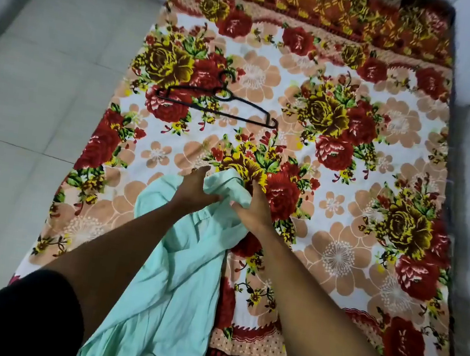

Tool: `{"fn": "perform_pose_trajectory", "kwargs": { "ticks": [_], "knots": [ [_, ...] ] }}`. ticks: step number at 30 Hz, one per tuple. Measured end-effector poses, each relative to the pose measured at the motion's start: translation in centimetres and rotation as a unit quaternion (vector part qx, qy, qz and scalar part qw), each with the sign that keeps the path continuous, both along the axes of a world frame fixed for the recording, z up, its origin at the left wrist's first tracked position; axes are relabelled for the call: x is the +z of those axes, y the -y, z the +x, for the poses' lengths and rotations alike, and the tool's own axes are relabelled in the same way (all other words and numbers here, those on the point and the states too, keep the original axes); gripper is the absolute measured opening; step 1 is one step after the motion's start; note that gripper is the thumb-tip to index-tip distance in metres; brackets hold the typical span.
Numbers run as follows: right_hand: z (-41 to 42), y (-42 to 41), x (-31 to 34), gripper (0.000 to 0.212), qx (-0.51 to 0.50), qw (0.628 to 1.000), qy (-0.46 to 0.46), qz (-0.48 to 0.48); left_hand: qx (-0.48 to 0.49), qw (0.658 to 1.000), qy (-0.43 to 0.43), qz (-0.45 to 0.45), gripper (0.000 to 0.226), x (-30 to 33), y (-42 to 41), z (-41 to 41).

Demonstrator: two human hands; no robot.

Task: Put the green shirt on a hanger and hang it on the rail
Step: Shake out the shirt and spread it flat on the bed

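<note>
Head view, looking down over a bed (346, 193) covered by a flowered sheet (385, 132) in red, yellow and peach. Pale tiled floor (45, 76) ran along the 9 o'clock side.

Green shirt (177, 275) lay bunched at about 6 o'clock, trailing from the centre of the view down toward the near edge of the bed. Its upper end was gathered between both hands.

Left hand (196, 187) was curled into the cloth at the top of the shirt, fingers closed round a fold. Right hand (253, 207), just beside it at 3 o'clock, also gripped the bunched fabric, fingers wrapped over the edge. The two hands were nearly touching, cloth between them.

Black hanger (220, 103) lay flat on the sheet at 12 o'clock from the hands, well apart from them, hook pointing away, untouched.

A black sleeve (12, 312) showed at 7 o'clock.
</note>
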State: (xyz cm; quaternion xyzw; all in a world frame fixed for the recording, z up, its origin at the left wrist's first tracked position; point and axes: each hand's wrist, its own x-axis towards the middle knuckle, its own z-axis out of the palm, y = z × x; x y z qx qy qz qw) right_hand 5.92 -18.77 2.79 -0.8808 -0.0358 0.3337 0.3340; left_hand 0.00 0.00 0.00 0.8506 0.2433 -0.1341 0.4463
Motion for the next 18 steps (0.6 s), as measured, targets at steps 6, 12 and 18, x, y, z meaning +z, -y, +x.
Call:
{"fn": "perform_pose_trajectory", "kwargs": {
  "ticks": [6,12,18],
  "knots": [
    [2.8,-1.2,-2.1,0.093,0.051,0.998,-0.022,-0.015,-0.02,0.999,0.007,0.03,0.029,-1.0,-0.5,1.4],
    [2.2,-1.3,-1.1,0.022,0.049,0.996,0.062,0.038,0.027,0.994,0.092,-0.056,0.021,3.2,-1.4,-0.1],
    [1.4,-0.9,6.3,0.021,0.047,0.988,-0.009,0.147,0.029,0.985,0.156,-0.075,0.013,10.4,-2.1,-0.7]
  ]
}}
